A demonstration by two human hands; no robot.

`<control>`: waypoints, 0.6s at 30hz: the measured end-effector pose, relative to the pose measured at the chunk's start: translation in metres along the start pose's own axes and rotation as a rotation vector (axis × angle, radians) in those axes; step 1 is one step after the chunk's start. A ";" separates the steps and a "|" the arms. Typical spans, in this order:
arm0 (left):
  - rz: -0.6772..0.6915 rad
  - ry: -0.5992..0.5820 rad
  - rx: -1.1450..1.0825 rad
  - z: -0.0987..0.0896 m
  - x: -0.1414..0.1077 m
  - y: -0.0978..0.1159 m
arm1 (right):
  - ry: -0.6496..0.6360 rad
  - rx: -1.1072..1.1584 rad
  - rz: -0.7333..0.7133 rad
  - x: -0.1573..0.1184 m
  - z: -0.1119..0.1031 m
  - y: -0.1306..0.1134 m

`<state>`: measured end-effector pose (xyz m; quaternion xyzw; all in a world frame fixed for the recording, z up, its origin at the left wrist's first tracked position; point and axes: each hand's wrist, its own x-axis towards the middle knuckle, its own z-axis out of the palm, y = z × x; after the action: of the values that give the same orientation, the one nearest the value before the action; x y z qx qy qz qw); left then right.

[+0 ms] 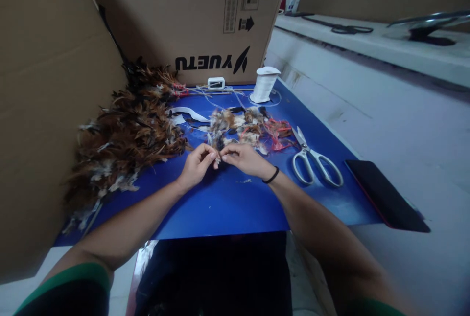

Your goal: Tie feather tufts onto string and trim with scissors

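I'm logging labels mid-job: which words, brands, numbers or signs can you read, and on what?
"YUETU", upside down, beside a leaf-like logo: on the cardboard box behind the work.
No words readable: arrow sign, same box, pointing right in the picture.
Too small to read: printed panel and boxed symbol, same box.
Unreadable: display of the small white device.

Dim, cool light falls over a blue tabletop point(220, 203), its source out of view.
A pale sheen marks the surface at lower right; the bottom centre sinks near black. Blur softens the feathers point(128, 132) at left, and wide-angle distortion stretches the edges.
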<state>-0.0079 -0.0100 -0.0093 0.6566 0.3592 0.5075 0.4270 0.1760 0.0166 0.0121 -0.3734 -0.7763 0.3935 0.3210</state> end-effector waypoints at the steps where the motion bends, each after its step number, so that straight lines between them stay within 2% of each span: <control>1: -0.005 0.003 0.001 0.000 0.000 0.000 | 0.014 -0.074 -0.040 -0.001 -0.002 0.000; 5: -0.036 0.007 -0.037 0.000 0.001 -0.003 | 0.056 -0.319 -0.196 -0.005 -0.012 -0.005; 8: -0.083 -0.007 -0.087 0.002 0.002 -0.005 | 0.069 -0.420 -0.251 -0.009 -0.015 -0.012; 18: -0.214 -0.041 -0.182 0.005 0.001 -0.005 | 0.087 -0.385 -0.323 -0.011 -0.012 -0.018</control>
<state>-0.0026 -0.0084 -0.0146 0.5832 0.3707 0.4760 0.5439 0.1856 0.0048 0.0307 -0.3153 -0.8720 0.1658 0.3358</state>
